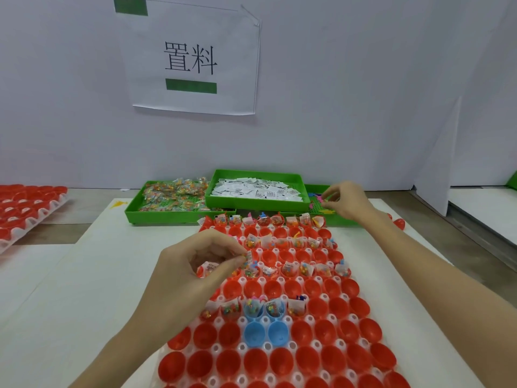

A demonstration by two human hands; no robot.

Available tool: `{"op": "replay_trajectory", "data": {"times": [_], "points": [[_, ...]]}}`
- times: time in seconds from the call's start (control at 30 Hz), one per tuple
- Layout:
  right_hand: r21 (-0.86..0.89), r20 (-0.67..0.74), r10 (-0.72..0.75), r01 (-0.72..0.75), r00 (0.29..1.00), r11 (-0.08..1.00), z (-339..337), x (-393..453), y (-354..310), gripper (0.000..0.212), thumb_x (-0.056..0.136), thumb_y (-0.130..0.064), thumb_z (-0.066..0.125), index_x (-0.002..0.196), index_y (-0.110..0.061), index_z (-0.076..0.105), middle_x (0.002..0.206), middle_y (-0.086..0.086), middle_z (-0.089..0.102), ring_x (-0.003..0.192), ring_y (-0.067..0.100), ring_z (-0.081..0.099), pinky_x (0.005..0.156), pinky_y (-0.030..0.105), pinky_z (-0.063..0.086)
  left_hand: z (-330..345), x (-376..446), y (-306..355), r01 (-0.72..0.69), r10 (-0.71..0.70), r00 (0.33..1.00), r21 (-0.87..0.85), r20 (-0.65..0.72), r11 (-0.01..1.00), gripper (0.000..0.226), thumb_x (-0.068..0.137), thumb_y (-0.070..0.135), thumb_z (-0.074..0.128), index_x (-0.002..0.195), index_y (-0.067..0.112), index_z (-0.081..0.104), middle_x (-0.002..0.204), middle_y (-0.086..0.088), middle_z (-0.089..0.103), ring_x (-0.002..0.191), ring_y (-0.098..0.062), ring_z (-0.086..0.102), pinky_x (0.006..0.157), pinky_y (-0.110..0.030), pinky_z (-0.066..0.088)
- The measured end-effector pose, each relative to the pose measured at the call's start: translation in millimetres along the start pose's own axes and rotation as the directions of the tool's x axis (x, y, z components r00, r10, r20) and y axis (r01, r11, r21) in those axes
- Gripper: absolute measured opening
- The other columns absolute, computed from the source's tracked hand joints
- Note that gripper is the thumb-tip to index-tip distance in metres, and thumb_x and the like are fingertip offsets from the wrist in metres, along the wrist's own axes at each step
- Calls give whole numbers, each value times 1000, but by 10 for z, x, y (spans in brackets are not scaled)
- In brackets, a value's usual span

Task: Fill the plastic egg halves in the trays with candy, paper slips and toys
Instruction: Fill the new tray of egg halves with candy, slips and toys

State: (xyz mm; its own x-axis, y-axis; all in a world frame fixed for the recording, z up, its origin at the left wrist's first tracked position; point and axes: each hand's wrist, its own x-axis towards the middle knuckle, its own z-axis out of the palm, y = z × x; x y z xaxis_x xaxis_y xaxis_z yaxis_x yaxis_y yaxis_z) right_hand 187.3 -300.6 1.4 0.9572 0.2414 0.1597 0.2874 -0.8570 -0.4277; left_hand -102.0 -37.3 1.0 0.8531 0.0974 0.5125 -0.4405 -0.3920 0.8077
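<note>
Egg tray, long axis running away beneath left hand pinching candy packet; right hand pinching toy; sign beyond reads "置料".

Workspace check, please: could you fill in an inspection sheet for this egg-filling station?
Surface: white tabletop, wood-tone strip behind it.
Job's things: egg tray of red halves, four blue halves; alternate rows filled, near rows empty. Green trays hold candy packets, paper slips and toys.
Clutter: second egg tray at far left; loose red halves at right.
Grips: left hand pinches a small packet over the tray; right hand picks at the toy tray.
Cables: nothing seen.
Surroundings: white wall with printed sign.
</note>
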Motion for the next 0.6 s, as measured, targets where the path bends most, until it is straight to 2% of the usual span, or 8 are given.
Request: {"op": "replay_trajectory", "data": {"times": [0.1, 0.2, 0.3, 0.37, 0.43, 0.5, 0.6], "points": [[-120, 110, 26, -13, 994, 993, -44, 94, 20, 23, 84, -29, 83, 101, -14, 80, 109, 6, 76, 95, 19, 68, 86, 32, 52, -17, 6, 3, 1, -1, 1000, 12, -5, 1000, 13, 81, 21, 79, 93, 28, 78, 89, 4, 78, 86, -16, 75, 79, -19, 58], [-172, 151, 47, -20, 987, 985, -51, 151, 3, 20, 83, -29, 84, 96, -14, 80, 106, 3, 76, 91, 16, 66, 79, 27, 48, -29, 14, -9, 7, -7, 1000, 27, -3, 1000, 14, 82, 18, 79, 93, 26, 78, 89, 4, 78, 86, -17, 76, 79, -21, 58], [-144, 163, 54, -30, 985, 989, -27, 174, 24, 11, 85, -24, 83, 91, -15, 78, 111, 3, 73, 102, 21, 66, 84, 30, 49, -31, 10, -8, 9, -9, 1000, 25, 3, 1000, 14, 82, 16, 80, 93, 25, 78, 89, 3, 78, 86, -18, 76, 80, -23, 59], [-96, 174, 64, -47, 983, 994, -15, 179, 50, 13, 87, -23, 81, 95, -13, 78, 115, 6, 71, 109, 23, 63, 91, 33, 49, -24, 7, -6, 9, -9, 1000, 23, 8, 1000, 13, 83, 16, 79, 93, 25, 78, 89, 3, 78, 86, -18, 76, 80, -23, 59], [-29, 185, 69, -65, 980, 997, -16, 165, 82, 16, 88, -22, 80, 99, -10, 78, 117, 8, 72, 107, 22, 63, 94, 36, 50, -22, 7, -5, 13, -13, 1000, 26, 15, 1000, 13, 83, 16, 79, 93, 24, 78, 90, 3, 78, 86, -18, 76, 80, -22, 59], [35, 145, 71, -77, 987, 996, -40, 123, 109, 18, 89, -21, 79, 102, -8, 78, 112, 10, 73, 99, 20, 63, 91, 36, 52, -25, 9, -3, 11, -12, 1000, 33, 13, 999, 14, 83, 15, 80, 93, 24, 78, 90, 3, 78, 86, -17, 76, 80, -21, 58], [173, -83, 55, -40, 995, 984, -121, 10, 103, 19, 90, -20, 79, 104, -7, 75, 98, 10, 74, 88, 22, 68, 77, 28, 53, -16, 4, 6, 16, -16, 1000, 19, 3, 1000, 12, 82, 19, 79, 92, 26, 78, 89, 4, 78, 85, -16, 76, 79, -20, 58]]}}
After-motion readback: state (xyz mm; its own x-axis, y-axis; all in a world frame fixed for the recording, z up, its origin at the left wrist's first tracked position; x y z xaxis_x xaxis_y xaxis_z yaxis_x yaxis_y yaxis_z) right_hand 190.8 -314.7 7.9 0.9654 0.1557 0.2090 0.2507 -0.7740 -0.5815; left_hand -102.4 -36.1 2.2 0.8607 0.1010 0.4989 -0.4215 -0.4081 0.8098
